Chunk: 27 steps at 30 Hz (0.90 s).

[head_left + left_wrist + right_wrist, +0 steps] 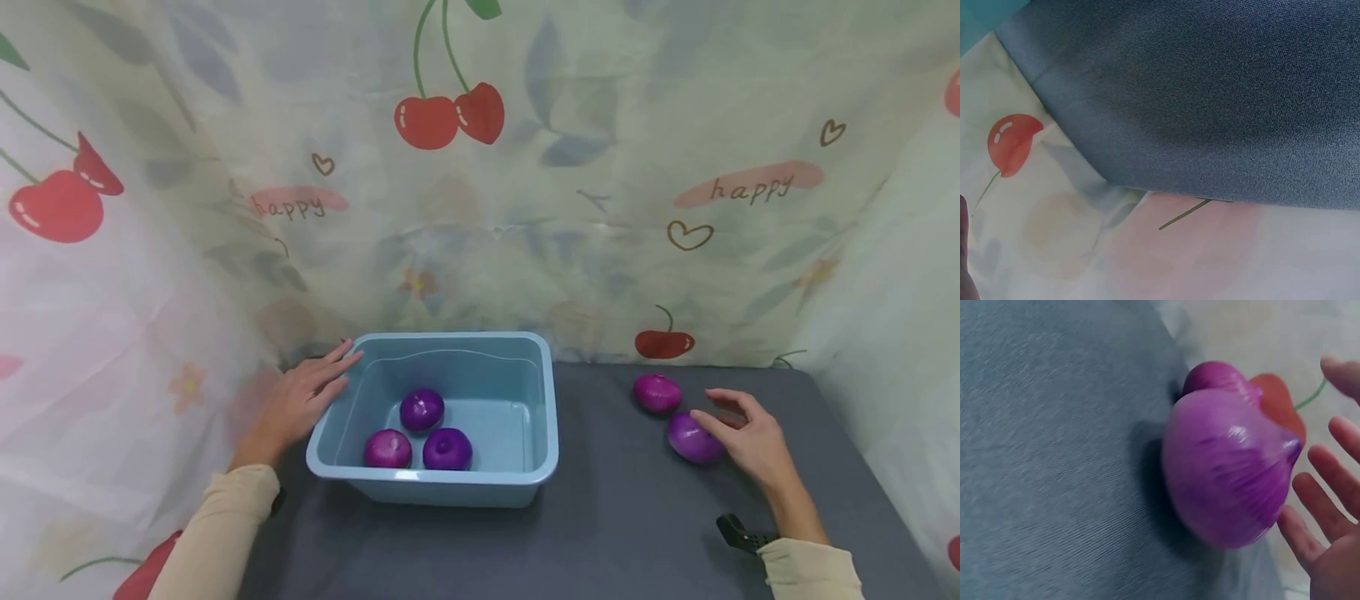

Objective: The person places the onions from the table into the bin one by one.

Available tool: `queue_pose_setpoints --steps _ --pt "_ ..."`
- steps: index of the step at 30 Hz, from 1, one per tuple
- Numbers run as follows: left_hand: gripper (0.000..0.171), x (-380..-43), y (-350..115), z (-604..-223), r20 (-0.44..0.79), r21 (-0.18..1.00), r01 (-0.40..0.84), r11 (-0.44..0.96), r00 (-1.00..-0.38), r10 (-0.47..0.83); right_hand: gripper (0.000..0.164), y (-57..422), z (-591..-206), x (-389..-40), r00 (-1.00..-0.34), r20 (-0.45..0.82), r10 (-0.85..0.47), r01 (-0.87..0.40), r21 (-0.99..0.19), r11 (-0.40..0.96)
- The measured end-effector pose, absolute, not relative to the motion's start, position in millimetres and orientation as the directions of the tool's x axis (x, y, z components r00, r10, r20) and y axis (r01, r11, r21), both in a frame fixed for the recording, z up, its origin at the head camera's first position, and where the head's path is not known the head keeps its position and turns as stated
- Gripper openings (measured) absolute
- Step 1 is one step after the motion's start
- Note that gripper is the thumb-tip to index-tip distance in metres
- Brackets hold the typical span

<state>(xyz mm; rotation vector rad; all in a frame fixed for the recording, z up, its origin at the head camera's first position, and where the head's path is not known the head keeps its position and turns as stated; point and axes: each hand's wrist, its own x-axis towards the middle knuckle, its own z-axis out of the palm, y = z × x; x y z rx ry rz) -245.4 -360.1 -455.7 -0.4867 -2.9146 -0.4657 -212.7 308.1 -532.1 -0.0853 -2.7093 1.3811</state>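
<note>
My left hand [303,400] rests at the left rim of a light blue plastic basin [547,400], fingers stretched along it. Inside the basin lie three purple onions, one onion [422,410] behind the other two. On the right, my right hand [750,437] is right at a larger purple onion [693,439], thumb and fingers spread above its far side. In the right wrist view, the straight fingers [1325,509] reach beside the pointed end of this onion [1229,469]. Another onion [657,393] sits just behind it on the table.
The dark grey tabletop [622,533] carries the basin and the loose onions. A cloth curtain [495,250] printed with cherries hangs along the back and both sides. A black strap [742,533] is on the right wrist.
</note>
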Motion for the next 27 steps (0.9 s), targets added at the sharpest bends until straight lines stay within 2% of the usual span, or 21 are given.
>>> queue_pose_setpoints --steps 9,16,27 --pt "0.05 -245.2 -360.6 -456.3 0.22 0.288 0.356 0.889 -0.928 0.3 0.077 308.5 -561.2 -211.3 -0.999 0.026 -0.038 -0.043 -0.817 0.576" --pt "0.05 -245.4 -360.2 -456.0 0.231 0.28 0.357 0.891 -0.926 0.298 0.079 308.1 -568.3 -212.3 -0.996 -0.089 -0.023 0.056 -0.782 0.621" --pt "0.05 -246.6 -360.2 -458.7 0.228 0.279 0.347 0.895 -0.93 0.29 0.074 308.1 -566.3 -209.8 -0.997 -0.083 -0.008 0.059 -0.773 0.632"
